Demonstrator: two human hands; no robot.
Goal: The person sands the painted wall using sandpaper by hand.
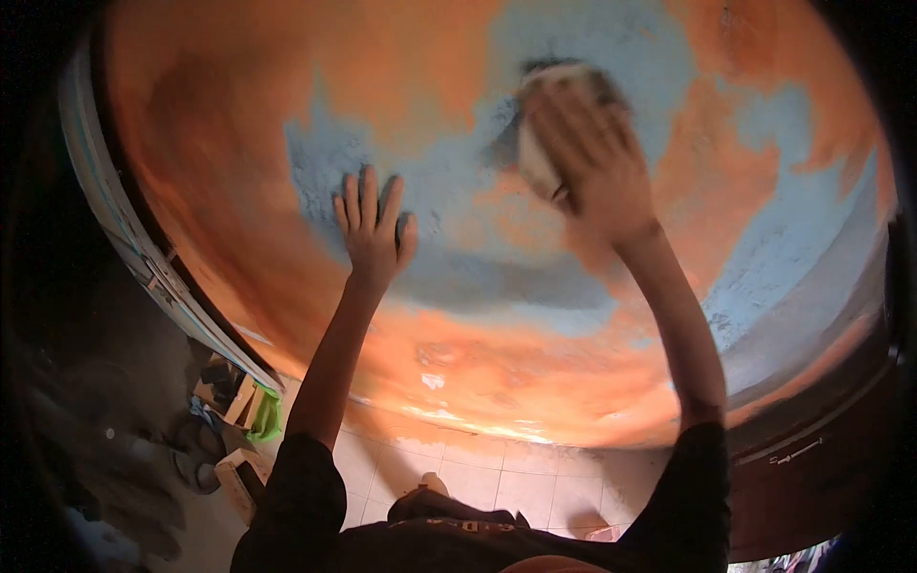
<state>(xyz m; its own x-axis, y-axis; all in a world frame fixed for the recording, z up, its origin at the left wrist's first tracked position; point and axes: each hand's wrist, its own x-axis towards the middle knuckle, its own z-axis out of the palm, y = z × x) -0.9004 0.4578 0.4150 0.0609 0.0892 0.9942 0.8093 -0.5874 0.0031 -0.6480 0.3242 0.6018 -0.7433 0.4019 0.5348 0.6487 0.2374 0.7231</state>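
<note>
My left hand [373, 224] lies flat with spread fingers against a patchy orange and blue-grey wall [420, 286]. Nothing is held in it. Higher up and to the right, my right hand [602, 172] presses a pale flat pad [537, 170] onto the wall, its fingers stretched over the pad. Motion blurs this hand and the pad's upper edge, so I cannot tell whether it is cloth or sandpaper. A dark shadow or mark shows around the pad. Beneath it the wall is mostly blue-grey, with rough darker spots.
Light square tiles cover the floor [468, 477] below the wall. At the lower left are wooden boxes [244, 473], a green bag [268, 413] and dark items. A pale frame edge [124, 234] runs down the left side. Dark brown furniture [802, 477] stands at the lower right.
</note>
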